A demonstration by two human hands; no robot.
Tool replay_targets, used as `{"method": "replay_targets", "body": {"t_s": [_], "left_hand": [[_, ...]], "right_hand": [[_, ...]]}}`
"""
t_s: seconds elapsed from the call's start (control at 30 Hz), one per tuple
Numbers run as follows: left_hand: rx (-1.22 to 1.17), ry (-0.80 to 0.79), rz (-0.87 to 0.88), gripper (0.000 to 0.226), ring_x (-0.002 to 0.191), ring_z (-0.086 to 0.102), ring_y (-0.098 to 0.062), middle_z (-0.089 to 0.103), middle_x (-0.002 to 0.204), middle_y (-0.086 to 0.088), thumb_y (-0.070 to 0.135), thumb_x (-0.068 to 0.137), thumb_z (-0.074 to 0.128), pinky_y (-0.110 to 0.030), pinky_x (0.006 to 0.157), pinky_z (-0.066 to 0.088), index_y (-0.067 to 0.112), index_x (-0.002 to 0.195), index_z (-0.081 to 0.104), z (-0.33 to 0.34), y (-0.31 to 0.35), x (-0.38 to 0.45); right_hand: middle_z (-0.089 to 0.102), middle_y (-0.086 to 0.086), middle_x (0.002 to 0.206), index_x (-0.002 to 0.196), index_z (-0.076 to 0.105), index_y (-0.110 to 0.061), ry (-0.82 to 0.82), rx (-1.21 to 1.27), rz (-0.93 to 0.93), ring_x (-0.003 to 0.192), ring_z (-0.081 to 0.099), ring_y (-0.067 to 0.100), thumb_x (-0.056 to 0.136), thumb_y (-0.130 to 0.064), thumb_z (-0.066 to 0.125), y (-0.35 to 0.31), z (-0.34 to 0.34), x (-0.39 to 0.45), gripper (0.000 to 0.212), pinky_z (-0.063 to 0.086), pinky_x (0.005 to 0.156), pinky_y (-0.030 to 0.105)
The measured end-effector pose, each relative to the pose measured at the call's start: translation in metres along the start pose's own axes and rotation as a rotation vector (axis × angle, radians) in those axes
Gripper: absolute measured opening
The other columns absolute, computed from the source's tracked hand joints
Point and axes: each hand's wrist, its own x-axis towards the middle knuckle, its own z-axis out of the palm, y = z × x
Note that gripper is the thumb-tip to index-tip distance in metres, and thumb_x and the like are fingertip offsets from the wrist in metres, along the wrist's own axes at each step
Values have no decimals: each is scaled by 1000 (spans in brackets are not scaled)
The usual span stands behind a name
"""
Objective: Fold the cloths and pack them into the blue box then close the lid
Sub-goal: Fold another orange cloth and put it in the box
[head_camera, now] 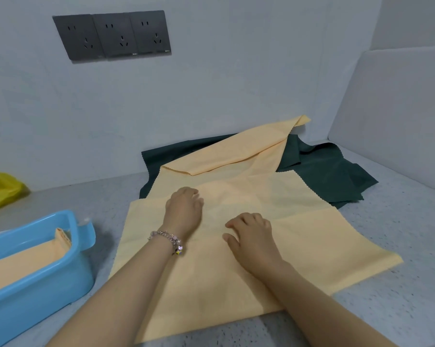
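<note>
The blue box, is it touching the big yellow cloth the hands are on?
Apart. The head view shows bare grey counter between the blue box and the yellow cloth.

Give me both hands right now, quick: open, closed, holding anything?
Left hand: open, pressing flat on the yellow cloth, holding nothing.
Right hand: open, fingers spread on the same cloth, holding nothing.

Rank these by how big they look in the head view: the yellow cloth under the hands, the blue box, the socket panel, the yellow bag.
1. Yellow cloth, by far.
2. Blue box, though cut off by the frame and nearest the camera.
3. Socket panel, farther away, so unsure against the box.
4. Yellow bag, partly out of frame.
</note>
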Motion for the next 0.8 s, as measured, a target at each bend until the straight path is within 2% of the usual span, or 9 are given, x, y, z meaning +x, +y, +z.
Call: {"method": "replay_targets", "body": {"t_s": [0.07, 0.2, 0.27, 0.33, 0.43, 0.5, 0.63, 0.73, 0.8], "left_hand": [[49, -49, 21, 33, 127, 40, -25, 52, 129, -7, 27, 98, 42, -35, 106, 23, 10, 123, 54, 4, -9, 12], [115, -165, -44, 43, 134, 31, -22, 45, 137, -6, 36, 99, 37, -45, 114, 2, 16, 137, 40, 14, -20, 26], [138, -137, -67, 44, 131, 34, -24, 47, 132, -8, 38, 97, 40, -44, 114, 4, 19, 137, 42, 17, -25, 32], [126, -48, -71, 39, 123, 40, -25, 52, 121, -8, 35, 95, 46, -37, 111, 13, 19, 130, 50, 15, -26, 35], [27, 137, -24, 18, 107, 48, -22, 53, 97, 1, 24, 92, 51, -24, 93, 15, 17, 99, 66, 10, -19, 32], [0, 190, 20, 17, 101, 46, -16, 51, 91, 6, 22, 91, 53, -21, 89, 12, 20, 84, 68, 0, -11, 21], [20, 258, 167, 16, 85, 32, -4, 55, 86, 9, 23, 90, 59, -25, 90, 14, 24, 80, 72, -25, 3, -9], [105, 255, 292, 11, 81, 48, -13, 60, 79, 7, 23, 87, 65, -25, 86, 14, 24, 83, 75, -48, 16, -45], [169, 239, 377, 5, 76, 56, -18, 61, 73, 6, 22, 82, 71, -26, 84, 19, 24, 81, 75, -61, 25, -71]], "right_hand": [[46, -10, 123, 124, 51, -29, -8, -8, 2, 119, 34, 13, 95, -42, 41, 3, 4, 0, 33, 19, 99, 27], [45, -11, 121, 122, 50, -30, 1, -25, -3, 116, 35, 13, 95, -42, 40, 5, 8, 1, 31, 20, 98, 27], [45, -11, 120, 122, 50, -31, 12, -33, -8, 116, 35, 13, 95, -42, 40, 6, 9, 0, 30, 21, 97, 27], [45, -10, 119, 121, 50, -31, 14, -36, -10, 116, 35, 13, 95, -42, 41, 7, 10, 0, 30, 21, 97, 27], [46, -9, 119, 122, 50, -29, 14, -29, -4, 116, 36, 15, 94, -40, 44, 7, 8, 2, 31, 21, 97, 27], [46, -6, 121, 126, 50, -29, 51, -9, 9, 117, 38, 17, 92, -36, 50, 5, 6, 3, 35, 21, 96, 28], [43, -1, 134, 137, 43, -30, 198, 59, 65, 121, 39, 21, 89, -30, 58, 5, -13, 0, 50, 22, 98, 30], [38, 5, 145, 141, 40, -27, 317, -4, -21, 111, 49, 27, 87, -23, 63, 1, -39, -1, 58, 35, 96, 42], [31, 4, 149, 143, 35, -30, 283, -5, -101, 99, 52, 26, 88, -23, 62, -10, -55, -4, 62, 42, 91, 42]]}}
